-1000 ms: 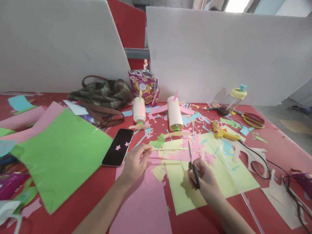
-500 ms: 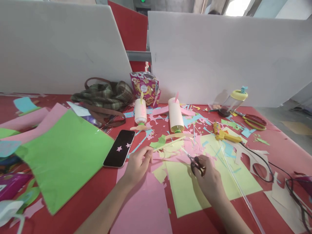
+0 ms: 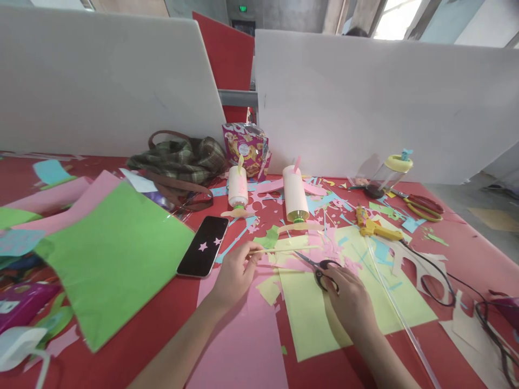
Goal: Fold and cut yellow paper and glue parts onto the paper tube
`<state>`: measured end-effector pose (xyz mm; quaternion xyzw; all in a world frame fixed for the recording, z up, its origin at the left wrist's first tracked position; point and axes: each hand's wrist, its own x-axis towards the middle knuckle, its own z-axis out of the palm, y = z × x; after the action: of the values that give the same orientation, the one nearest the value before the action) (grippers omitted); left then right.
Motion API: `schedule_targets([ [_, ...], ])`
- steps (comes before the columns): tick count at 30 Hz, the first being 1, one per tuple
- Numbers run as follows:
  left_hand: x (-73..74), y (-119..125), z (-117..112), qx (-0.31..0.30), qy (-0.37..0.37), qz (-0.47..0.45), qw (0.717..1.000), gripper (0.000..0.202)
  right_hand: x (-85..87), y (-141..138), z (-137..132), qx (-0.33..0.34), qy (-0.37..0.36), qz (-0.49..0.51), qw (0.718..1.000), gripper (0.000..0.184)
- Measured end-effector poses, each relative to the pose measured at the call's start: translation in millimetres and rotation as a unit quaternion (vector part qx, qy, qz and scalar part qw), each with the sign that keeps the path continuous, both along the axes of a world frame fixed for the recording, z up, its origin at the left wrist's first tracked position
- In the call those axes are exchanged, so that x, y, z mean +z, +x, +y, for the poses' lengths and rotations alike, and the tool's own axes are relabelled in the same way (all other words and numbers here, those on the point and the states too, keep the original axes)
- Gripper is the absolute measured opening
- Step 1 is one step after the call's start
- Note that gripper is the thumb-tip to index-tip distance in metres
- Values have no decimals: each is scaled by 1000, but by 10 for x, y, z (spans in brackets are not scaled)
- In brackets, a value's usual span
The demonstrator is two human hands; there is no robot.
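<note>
Just below frame centre: left hand (image 3: 237, 274) pinches yellow strip (image 3: 290, 249), right hand (image 3: 352, 296) curled round scissors (image 3: 318, 265); I'd keep strip taut.

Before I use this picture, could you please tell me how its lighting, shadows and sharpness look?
Head view: the window at top right is washed out; head view: a soft shadow lies on the white panel behind the clear jar; head view: the scissors in the right hand look fairly sharp, but small print on the snack bag is unreadable.
</note>
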<state>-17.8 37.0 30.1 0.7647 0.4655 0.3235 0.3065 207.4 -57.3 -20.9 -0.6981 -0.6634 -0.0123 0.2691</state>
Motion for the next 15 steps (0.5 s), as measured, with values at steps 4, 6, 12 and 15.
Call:
schedule_targets([
  [4,-5,2,-13,4,15,-13,1000,11,-14,6,-11,-1,7,-9,1000,19],
  [6,-9,1,-17,7,20,-19,1000,10,-10,-6,-18,-3,0,-17,1000,18],
  [12,-13,-12,-17,5,12,-25,1000,11,37,-48,-8,-10,-40,-20,999,17],
  [15,-5,-15,-21,-1,-4,-19,1000,14,123,-61,-6,18,-32,4,999,15],
])
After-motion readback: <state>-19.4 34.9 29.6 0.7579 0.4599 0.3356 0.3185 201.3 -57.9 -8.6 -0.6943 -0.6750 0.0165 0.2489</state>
